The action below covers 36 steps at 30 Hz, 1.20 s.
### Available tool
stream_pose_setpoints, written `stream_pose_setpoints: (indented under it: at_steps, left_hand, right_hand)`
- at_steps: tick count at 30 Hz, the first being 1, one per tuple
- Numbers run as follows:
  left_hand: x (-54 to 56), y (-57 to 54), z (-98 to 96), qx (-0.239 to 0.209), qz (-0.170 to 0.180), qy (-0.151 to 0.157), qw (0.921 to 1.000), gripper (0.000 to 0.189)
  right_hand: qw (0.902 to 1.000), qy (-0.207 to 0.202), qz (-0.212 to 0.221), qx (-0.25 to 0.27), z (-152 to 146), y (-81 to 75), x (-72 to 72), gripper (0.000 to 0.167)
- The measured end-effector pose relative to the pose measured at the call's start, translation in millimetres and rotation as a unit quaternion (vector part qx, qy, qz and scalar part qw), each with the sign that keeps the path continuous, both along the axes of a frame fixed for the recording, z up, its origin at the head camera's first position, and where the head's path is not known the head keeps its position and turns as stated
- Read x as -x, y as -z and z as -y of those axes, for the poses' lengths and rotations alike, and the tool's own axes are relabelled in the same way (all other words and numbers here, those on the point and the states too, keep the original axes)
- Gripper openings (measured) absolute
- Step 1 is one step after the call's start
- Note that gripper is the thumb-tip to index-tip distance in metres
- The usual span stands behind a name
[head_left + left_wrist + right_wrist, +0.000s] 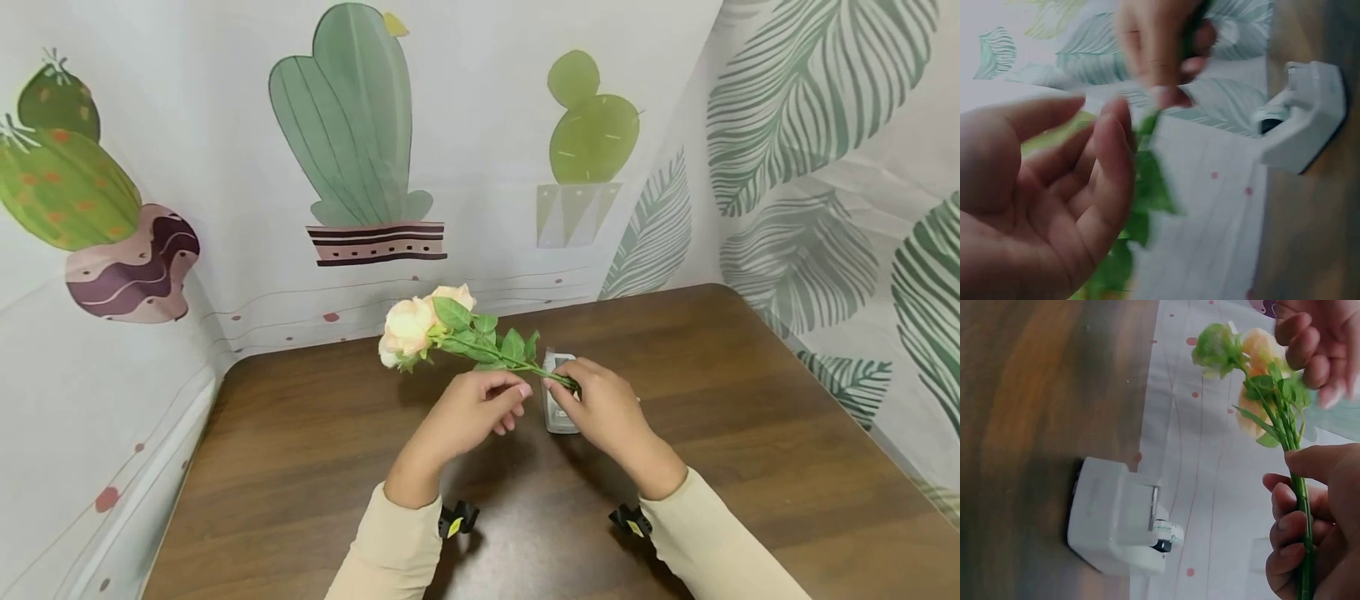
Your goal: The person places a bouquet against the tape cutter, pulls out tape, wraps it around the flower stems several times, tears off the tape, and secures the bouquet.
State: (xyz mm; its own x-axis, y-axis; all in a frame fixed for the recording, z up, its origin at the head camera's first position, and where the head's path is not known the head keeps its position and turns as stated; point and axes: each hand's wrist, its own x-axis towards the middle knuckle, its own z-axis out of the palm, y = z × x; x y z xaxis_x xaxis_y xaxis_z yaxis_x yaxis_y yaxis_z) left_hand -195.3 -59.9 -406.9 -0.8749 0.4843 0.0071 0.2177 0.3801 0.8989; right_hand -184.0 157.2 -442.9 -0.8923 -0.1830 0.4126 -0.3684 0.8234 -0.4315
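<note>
Several pale peach artificial roses with green leaves form a bunch above the table, blooms toward the left in the head view. My right hand grips the lower stems, thumb across them and fingers curled round. Beside the stems, my left hand is raised with fingers loosely bent and holds nothing. In the left wrist view a gap shows between its thumb and fingertips, with the leaves behind. Under the right hand stands a white tape dispenser with a small roll, partly hidden in the head view.
The brown wooden table has rounded far corners. Behind it hangs a white cloth printed with cacti and leaves. A black wrist mount sits at the left sleeve, another mount at the right.
</note>
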Motion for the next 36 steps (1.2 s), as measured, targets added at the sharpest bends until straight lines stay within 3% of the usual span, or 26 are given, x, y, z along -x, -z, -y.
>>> stream_pose_setpoints:
  at_steps: [4, 9, 14, 19, 22, 27, 36]
  left_hand:
    - [7.5, 9.6, -5.3, -0.056, 0.055, -0.045, 0.9959, 0.023]
    - [15.2, 19.0, -9.8, -0.131, 0.093, -0.101, 0.9818, 0.031]
    - [20.5, 23.4, -10.8, -0.222, 0.125, -0.145, 0.9559, 0.031]
    - [24.5, 27.3, -8.2, -0.305, 0.147, -0.154, 0.9283, 0.028]
    - [24.6, 27.6, -7.4, -0.333, 0.148, -0.153, 0.9186, 0.025]
    - [24.9, 28.0, -6.8, -0.344, 0.141, -0.146, 0.9165, 0.024]
    - [26.0, 29.1, -7.5, -0.33, 0.134, -0.136, 0.9246, 0.023]
  right_hand:
    - [0.9999, 0.004, -0.009, 0.009, 3.7, -2.8, 2.4, 0.022]
    - [0.9993, 0.007, -0.033, 0.017, 9.4, -3.3, 3.8, 0.02]
    - [0.9981, 0.014, -0.055, 0.023, 16.0, -5.4, 5.2, 0.018]
    - [0.9981, 0.007, -0.055, 0.028, 21.7, -7.2, 5.6, 0.019]
    - [0.9981, 0.001, -0.053, 0.032, 23.3, -8.1, 6.5, 0.021]
    - [0.9983, -0.011, -0.039, 0.042, 23.8, -10.5, 8.9, 0.022]
    - [0.9961, -0.031, 0.004, 0.083, 21.1, -11.9, 11.0, 0.02]
